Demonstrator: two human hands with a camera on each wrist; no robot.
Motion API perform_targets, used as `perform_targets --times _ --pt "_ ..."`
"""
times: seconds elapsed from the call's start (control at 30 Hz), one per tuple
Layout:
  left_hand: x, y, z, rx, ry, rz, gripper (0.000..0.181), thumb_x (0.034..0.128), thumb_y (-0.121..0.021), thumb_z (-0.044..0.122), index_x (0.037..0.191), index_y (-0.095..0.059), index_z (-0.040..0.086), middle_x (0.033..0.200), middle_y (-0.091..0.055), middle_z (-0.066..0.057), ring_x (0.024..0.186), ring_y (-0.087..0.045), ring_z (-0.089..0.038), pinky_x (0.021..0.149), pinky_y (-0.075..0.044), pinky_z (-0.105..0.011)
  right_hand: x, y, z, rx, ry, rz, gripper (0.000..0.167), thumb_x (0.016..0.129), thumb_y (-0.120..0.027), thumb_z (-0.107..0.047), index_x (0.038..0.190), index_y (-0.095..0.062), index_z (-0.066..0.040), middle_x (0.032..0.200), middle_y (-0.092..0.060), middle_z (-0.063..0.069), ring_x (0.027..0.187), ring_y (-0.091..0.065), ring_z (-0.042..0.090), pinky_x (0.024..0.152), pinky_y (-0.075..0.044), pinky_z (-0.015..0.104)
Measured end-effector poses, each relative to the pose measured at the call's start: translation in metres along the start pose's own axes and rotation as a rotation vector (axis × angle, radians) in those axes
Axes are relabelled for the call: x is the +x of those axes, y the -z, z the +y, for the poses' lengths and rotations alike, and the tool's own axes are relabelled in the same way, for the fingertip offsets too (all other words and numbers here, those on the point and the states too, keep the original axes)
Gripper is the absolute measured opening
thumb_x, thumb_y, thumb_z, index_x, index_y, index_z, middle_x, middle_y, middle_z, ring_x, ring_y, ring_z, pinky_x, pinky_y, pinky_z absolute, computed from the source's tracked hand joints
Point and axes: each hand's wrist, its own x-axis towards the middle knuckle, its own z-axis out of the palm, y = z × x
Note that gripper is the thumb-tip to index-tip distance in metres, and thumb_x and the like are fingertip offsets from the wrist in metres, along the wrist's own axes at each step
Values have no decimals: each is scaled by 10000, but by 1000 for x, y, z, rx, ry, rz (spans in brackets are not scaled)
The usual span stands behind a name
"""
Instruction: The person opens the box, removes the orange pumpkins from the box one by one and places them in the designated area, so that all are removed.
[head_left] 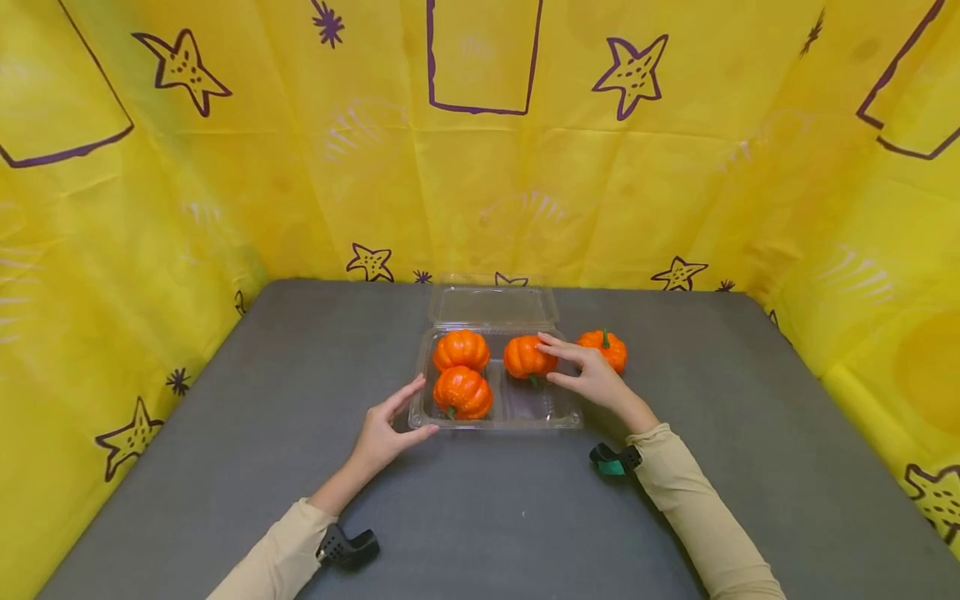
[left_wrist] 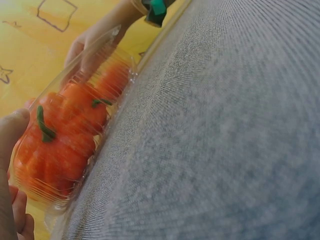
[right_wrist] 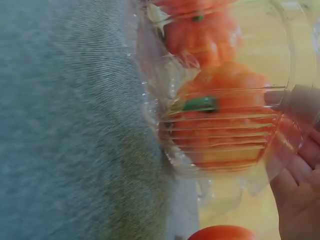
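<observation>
A clear plastic clamshell container (head_left: 504,423) lies with its lid raised at the back. Two small orange pumpkins (head_left: 462,393) fill its left compartment, one behind the other. At the front-left corner, my left hand (head_left: 382,433) touches the wall with thumb and fingers spread. My right hand (head_left: 592,379) reaches over the right wall and holds a third pumpkin (head_left: 525,357) between thumb and fingers in the rear of the right compartment. Through the ribbed plastic, the right wrist view shows this pumpkin (right_wrist: 225,132), its green stem towards the front.
Another orange pumpkin (head_left: 613,354) sits on the grey table (head_left: 495,517), just right of the container and partly behind my right hand. The raised clear lid (head_left: 492,305) stands near the yellow patterned cloth (head_left: 480,200) that encloses the back and sides.
</observation>
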Motion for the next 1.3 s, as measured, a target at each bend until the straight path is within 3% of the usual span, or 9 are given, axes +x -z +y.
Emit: perform_targets --times 0.27,0.83,1.0,1.3 --pt "1 -2 1 -9 -2 -8 616 599 -751 -137 1149 -479 -187 1195 -458 -324 1104 -423 -434 932 -335 -223 11 1 8 -113 38 -3 531 721 -732 -19 1217 -543 3 1310 -434 170 1207 -390 266 913 -380 422" --pt "0 2 0 4 13 -6 614 612 -756 -115 1154 -477 -183 1205 -460 -309 1121 -431 -402 936 -336 -230 20 -3 16 -192 65 -25 689 640 -784 1 1267 -499 -21 1332 -398 187 1187 -402 308 898 -391 440" --pt "-1 3 0 11 15 0 609 612 -758 -111 1147 -477 -187 1204 -462 -308 1128 -443 -368 935 -340 -220 22 -5 14 -177 52 -5 668 640 -763 54 1254 -513 -22 1305 -426 197 1171 -421 307 847 -436 418" --pt "1 2 0 10 7 -6 613 610 -760 -108 1149 -478 -186 1197 -463 -316 1109 -441 -405 932 -339 -230 19 -4 13 -234 63 43 652 602 -795 9 1209 -559 -22 1231 -521 135 1093 -505 274 821 -460 370"
